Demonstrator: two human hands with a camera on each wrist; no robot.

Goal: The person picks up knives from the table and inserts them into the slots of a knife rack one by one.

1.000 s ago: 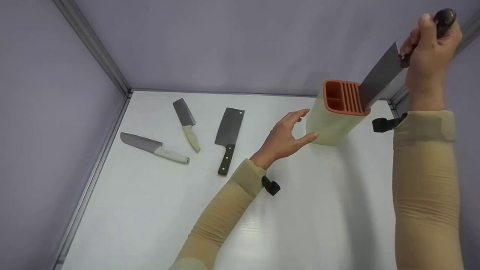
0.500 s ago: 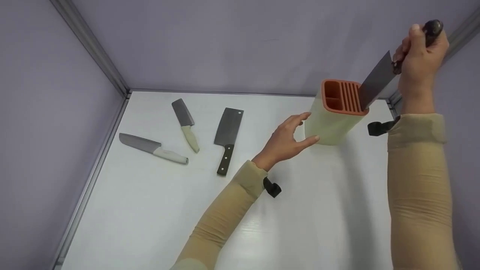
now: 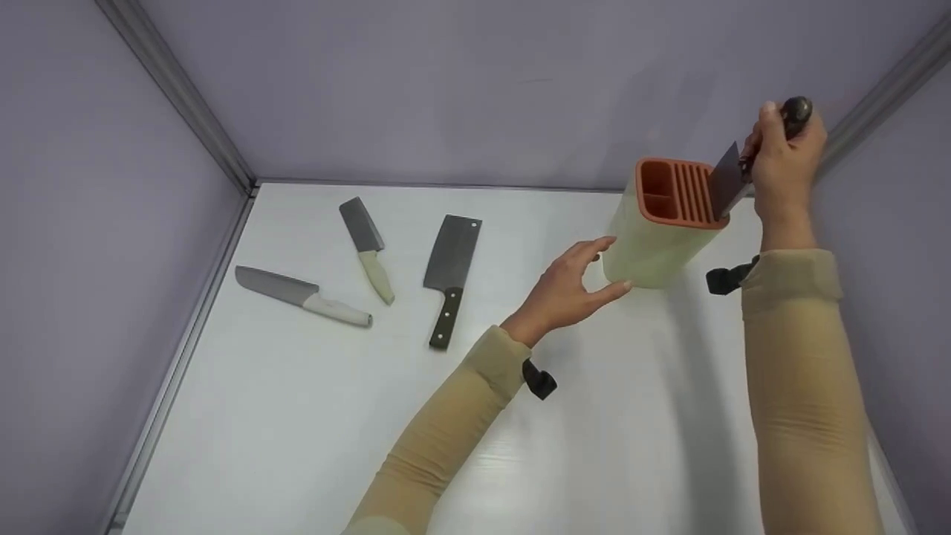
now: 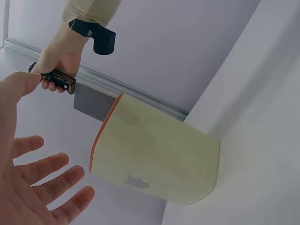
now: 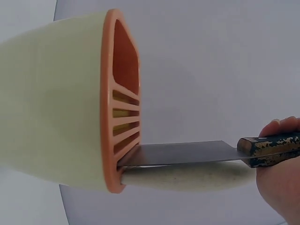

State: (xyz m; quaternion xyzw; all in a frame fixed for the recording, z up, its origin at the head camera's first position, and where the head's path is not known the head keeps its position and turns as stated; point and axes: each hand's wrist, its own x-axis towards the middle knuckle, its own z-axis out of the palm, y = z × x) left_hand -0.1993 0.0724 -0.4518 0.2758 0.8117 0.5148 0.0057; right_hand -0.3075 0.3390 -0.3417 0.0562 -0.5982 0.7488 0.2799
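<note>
My right hand [image 3: 789,167] grips the dark, worn handle of a cleaver [image 3: 726,182]. Its broad blade points down into the end slot of a pale green knife block [image 3: 654,249] with an orange slotted top, and the upper part of the blade still shows. Beside the blade, a pale, speckled handle-shaped piece [image 5: 187,177] sticks out from the same end of the block in the right wrist view. My left hand [image 3: 565,286] holds nothing; its fingers and thumb are spread toward the block's left side. In the left wrist view, bare wall shows between those fingers and the block.
On the white table [image 3: 312,416] lie a black-handled cleaver [image 3: 453,256], a small knife with a pale green handle [image 3: 364,230] and a white-handled knife [image 3: 282,286]. Grey walls [image 3: 446,89] close in the back and sides, near the block.
My right hand has come down and left, and the cleaver's blade has sunk deeper into the block. The left hand has shifted only slightly, lower along the block.
</note>
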